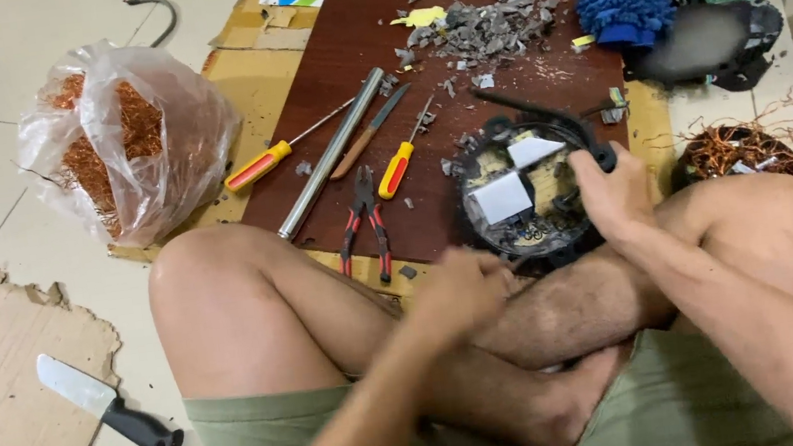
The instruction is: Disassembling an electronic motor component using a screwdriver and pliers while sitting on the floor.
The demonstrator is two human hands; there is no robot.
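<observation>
I sit cross-legged on the floor with a round black motor housing point(523, 199) resting against my shin. White and yellowish pieces show inside it. My right hand point(611, 191) grips its right rim near a black knob. My left hand point(463, 287) is blurred at the housing's lower left edge, fingers curled; whether it holds anything I cannot tell. Just left of it lie red-handled pliers point(364, 222) on a dark brown board point(336, 59).
On the board lie two yellow-handled screwdrivers point(258, 164) point(396, 169), a metal rod point(332, 150), a small knife point(370, 132) and grey plastic debris point(483, 26). A plastic bag of copper wire point(119, 136) sits left. A copper coil point(739, 151) is right. A black-handled knife point(106, 402) lies on cardboard.
</observation>
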